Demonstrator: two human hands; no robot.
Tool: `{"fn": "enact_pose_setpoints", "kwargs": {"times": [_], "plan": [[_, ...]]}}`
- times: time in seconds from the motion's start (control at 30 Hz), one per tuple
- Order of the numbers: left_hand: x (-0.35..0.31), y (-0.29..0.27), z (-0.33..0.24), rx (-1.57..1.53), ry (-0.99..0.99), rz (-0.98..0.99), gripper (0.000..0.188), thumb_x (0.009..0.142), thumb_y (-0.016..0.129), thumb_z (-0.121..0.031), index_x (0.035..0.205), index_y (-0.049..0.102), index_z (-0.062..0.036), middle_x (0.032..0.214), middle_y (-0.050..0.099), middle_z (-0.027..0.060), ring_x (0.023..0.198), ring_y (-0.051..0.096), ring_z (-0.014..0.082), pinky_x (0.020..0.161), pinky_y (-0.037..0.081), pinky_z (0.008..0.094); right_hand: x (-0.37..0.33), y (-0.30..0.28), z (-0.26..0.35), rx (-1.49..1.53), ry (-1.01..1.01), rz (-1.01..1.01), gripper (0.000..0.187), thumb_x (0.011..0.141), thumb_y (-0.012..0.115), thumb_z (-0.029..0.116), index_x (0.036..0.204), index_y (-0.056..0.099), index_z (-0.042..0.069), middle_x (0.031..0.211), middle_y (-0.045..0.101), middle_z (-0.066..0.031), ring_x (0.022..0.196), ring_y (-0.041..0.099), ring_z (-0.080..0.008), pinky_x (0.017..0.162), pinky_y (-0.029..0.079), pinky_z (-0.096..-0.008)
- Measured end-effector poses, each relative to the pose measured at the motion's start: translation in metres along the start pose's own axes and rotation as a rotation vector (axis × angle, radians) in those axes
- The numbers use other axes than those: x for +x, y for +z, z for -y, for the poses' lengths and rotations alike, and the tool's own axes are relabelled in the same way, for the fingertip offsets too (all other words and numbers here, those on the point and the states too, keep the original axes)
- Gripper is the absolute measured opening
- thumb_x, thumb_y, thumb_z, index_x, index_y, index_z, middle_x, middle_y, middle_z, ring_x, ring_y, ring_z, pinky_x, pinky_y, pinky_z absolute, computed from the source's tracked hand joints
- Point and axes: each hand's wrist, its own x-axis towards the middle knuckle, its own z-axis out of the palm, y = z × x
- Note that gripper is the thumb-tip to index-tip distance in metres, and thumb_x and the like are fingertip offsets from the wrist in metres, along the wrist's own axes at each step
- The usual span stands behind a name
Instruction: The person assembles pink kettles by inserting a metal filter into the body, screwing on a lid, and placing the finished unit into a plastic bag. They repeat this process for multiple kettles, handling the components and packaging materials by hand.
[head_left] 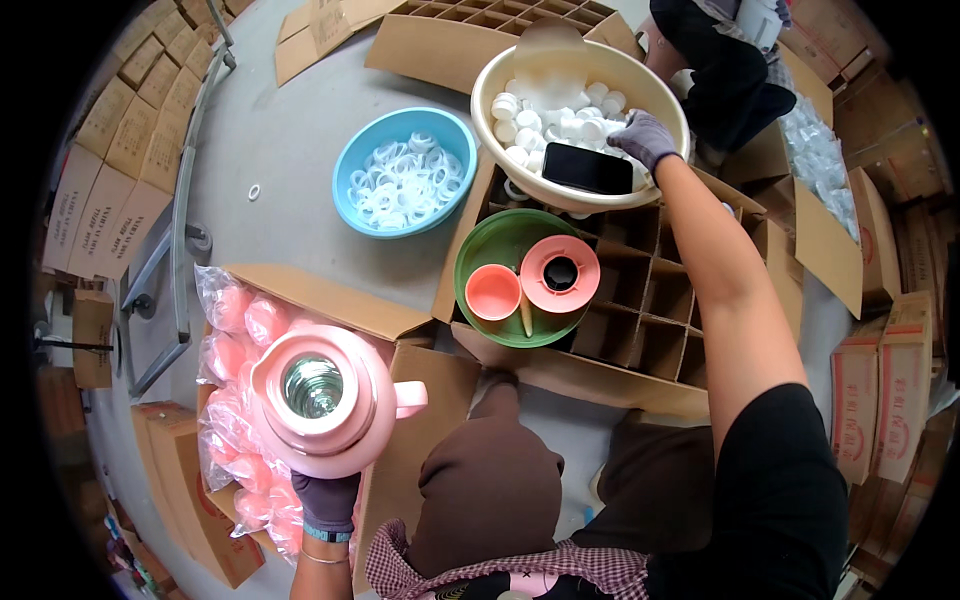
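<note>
Head view: the left hand (pixel 326 500), gloved, grips a pink vacuum jug (pixel 322 398) from below, its open mouth facing up, over a carton of wrapped pink jugs (pixel 235 330). The right hand (pixel 645 138), fingers curled, reaches into a cream basin (pixel 520 60) of white caps (pixel 560 120); whether it holds one, I cannot tell. A black phone (pixel 588 167) lies just beside it, a blue bowl of white rings (pixel 404 172) farther left.

The jug (pixel 325 400) sits left over a carton of bagged parts (pixel 235 400), the divided box (pixel 650 300) right, two basins (pixel 405 185) behind.
</note>
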Motion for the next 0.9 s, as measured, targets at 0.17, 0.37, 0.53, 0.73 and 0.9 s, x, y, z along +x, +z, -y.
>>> {"fn": "enact_pose_setpoints", "kwargs": {"times": [0.17, 0.37, 0.53, 0.73, 0.9], "plan": [[0.000, 0.010, -0.023, -0.831, -0.092, 0.161, 0.065, 0.104, 0.049, -0.048, 0.155, 0.039, -0.0093, 0.160, 0.041, 0.0089, 0.147, 0.038, 0.0273, 0.124, 0.026, 0.0486, -0.158, -0.065, 0.055, 1.317, -0.337, 0.052, 0.060, 0.087, 0.074, 0.016, 0.134, 0.041, 0.001, 0.113, 0.060, -0.0125, 0.096, 0.065, -0.0172, 0.087, 0.056, -0.0302], [-0.014, 0.044, -0.054, -0.856, -0.087, 0.385, 0.067, 0.104, 0.050, -0.052, 0.156, 0.038, -0.0104, 0.161, 0.040, 0.0068, 0.148, 0.036, 0.0253, 0.124, 0.026, 0.0476, -0.406, -0.146, 0.110, 1.609, -0.699, 0.218, 0.065, 0.087, 0.080, 0.019, 0.140, 0.047, 0.003, 0.127, 0.062, -0.0116, 0.116, 0.063, -0.0207, 0.102, 0.052, -0.0364], [-0.044, 0.048, -0.067, -0.817, -0.050, 0.394, 0.069, 0.103, 0.050, -0.054, 0.155, 0.039, -0.0097, 0.160, 0.039, 0.0099, 0.147, 0.037, 0.0278, 0.124, 0.026, 0.0484, -0.484, -0.160, 0.122, 1.211, -1.002, -0.238, 0.063, 0.075, 0.076, 0.006, 0.135, 0.059, 0.005, 0.117, 0.058, -0.0139, 0.109, 0.057, -0.0294, 0.100, 0.046, -0.0404], [-0.073, 0.037, -0.094, -0.651, 0.042, 0.451, 0.071, 0.104, 0.049, -0.055, 0.155, 0.038, -0.0071, 0.159, 0.041, 0.0099, 0.147, 0.037, 0.0287, 0.123, 0.028, 0.0477, -0.544, -0.200, 0.113, 1.038, -1.023, -0.234, 0.060, 0.070, 0.078, 0.003, 0.129, 0.064, 0.006, 0.111, 0.056, -0.0131, 0.101, 0.062, -0.0298, 0.090, 0.053, -0.0396], [-0.091, 0.028, -0.099, -0.657, 0.045, 0.402, 0.069, 0.102, 0.057, -0.050, 0.154, 0.041, -0.0072, 0.156, 0.046, 0.0074, 0.143, 0.044, 0.0253, 0.121, 0.032, 0.0443, -0.562, -0.197, 0.099, 0.690, -1.093, -0.439, 0.056, 0.074, 0.082, 0.012, 0.126, 0.062, 0.006, 0.115, 0.059, -0.0140, 0.096, 0.067, -0.0272, 0.080, 0.058, -0.0387]]}}
